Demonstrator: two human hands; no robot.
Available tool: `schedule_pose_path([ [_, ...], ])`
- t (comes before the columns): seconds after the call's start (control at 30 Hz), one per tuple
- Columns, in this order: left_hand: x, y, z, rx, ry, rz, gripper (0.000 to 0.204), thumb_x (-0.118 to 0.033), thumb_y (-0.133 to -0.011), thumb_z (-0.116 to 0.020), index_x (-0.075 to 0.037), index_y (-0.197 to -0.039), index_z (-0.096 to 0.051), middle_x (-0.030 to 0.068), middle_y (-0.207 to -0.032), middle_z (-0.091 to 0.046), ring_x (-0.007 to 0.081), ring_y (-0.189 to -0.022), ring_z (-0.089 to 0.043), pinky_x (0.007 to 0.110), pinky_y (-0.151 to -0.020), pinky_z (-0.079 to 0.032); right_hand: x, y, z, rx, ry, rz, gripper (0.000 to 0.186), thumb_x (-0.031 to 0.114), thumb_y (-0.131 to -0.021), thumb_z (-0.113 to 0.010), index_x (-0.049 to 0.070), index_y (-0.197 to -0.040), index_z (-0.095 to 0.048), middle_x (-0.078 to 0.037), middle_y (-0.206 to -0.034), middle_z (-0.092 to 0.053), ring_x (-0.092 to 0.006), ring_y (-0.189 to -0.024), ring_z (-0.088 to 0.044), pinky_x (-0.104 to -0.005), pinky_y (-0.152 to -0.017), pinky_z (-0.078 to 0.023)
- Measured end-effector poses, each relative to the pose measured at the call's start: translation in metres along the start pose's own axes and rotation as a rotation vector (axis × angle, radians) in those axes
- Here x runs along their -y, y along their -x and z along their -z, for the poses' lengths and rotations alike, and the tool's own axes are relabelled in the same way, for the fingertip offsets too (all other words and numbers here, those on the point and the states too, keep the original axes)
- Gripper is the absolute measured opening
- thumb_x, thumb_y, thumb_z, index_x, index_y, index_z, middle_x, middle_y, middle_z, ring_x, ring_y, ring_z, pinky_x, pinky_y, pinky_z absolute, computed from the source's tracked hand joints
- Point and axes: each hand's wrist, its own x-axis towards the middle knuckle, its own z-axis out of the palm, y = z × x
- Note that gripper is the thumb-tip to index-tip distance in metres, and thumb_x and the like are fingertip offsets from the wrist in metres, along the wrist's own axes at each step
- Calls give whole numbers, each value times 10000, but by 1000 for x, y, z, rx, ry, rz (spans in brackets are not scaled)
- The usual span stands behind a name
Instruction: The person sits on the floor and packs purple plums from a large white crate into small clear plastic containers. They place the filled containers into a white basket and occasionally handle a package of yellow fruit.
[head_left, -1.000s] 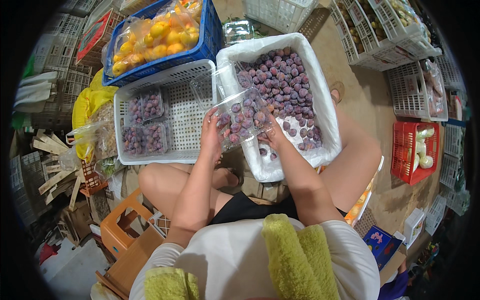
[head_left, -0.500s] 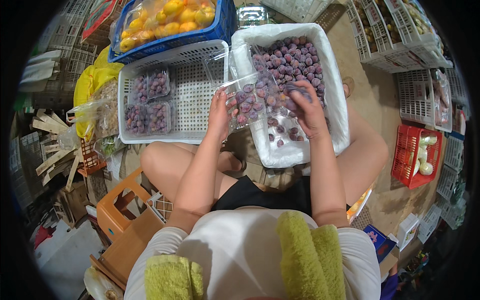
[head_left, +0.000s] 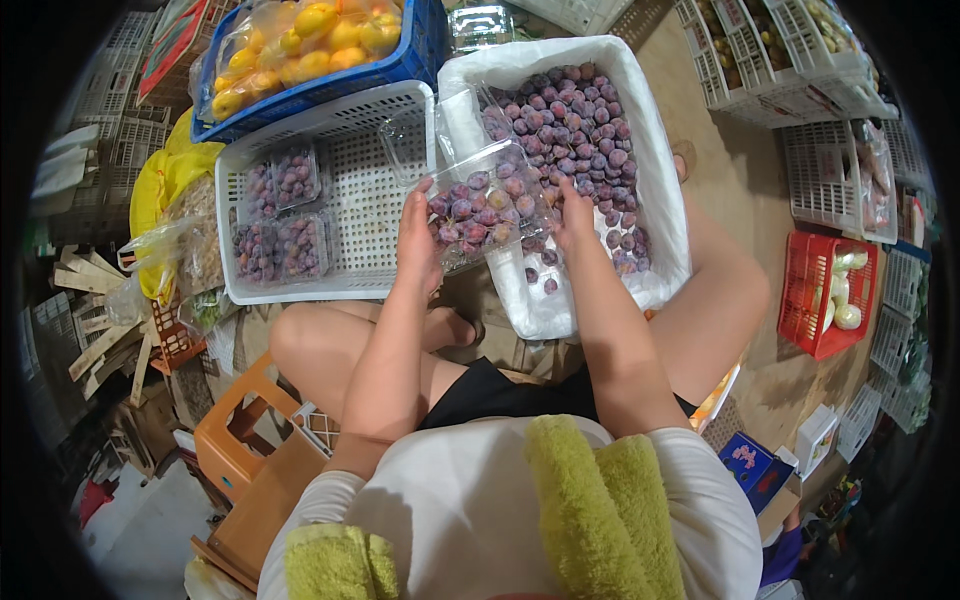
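Note:
Between my hands is a clear plastic clamshell box (head_left: 485, 215), its bottom filled with purple plums and its transparent lid (head_left: 405, 150) folded back on the far side. My left hand (head_left: 417, 240) grips the box's left end. At the opposite end, my right hand (head_left: 577, 215) has its fingers closed on the box's edge. Below and beyond, a white crate (head_left: 668, 190) lined with white sheeting holds many loose plums (head_left: 580, 125). To the left, a white perforated crate (head_left: 375, 190) contains several packed clamshells of plums (head_left: 298, 245).
A blue crate (head_left: 290, 108) of bagged yellow fruit stands behind the white perforated crate. Yellow bags (head_left: 170, 185) and wood slats (head_left: 110, 335) lie on the left. An orange stool (head_left: 215, 430) is near my left side; a red basket (head_left: 820, 340) stands at right.
My right hand has moved left from above the loose plums to the box's right end, and the plums it held now appear to be in the box. The box looks fuller.

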Motion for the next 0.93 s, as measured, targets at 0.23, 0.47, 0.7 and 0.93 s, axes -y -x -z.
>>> schedule_pose_path([
  [0.23, -10, 5, -6, -3, -21, 55, 441, -404, -1063, -338, -160, -1422, -414, 123, -1308, -519, 223, -1137, -568, 383, -911, -502, 21, 2, 2, 251, -164, -227, 723, 536, -914, -607, 155, -1462, -330, -67, -1481, -390, -328, -1345, -404, -692, -1058, -279],
  [0.47, -14, 9, -16, -18, -22, 64, 461, -403, -1066, -305, -174, -1459, -374, 154, -1335, -510, 228, -1064, -594, 370, -841, -500, 11, -10, 34, 602, -316, -277, 592, 522, -970, -517, 164, -1421, -378, -81, -1381, -524, -305, -1168, -584, -680, -993, -382],
  [0.7, -14, 6, -11, -11, -20, 72, 470, -406, -1064, -314, -172, -1469, -362, 154, -1345, -500, 231, -1075, -600, 354, -844, -508, 19, 2, 25, 619, -338, -325, 524, 518, -982, -490, 151, -1355, -455, -100, -1306, -594, -333, -1123, -625, -662, -956, -433],
  [0.93, -10, 3, -9, 17, 10, 71, 486, -416, -1059, -321, -173, -1480, -335, 173, -1397, -458, 267, -1174, -561, 391, -952, -500, 0, -24, 24, 673, -451, -391, 526, 486, -959, -559, 181, -1374, -452, -106, -1299, -597, -354, -1128, -617, -671, -944, -444],
])
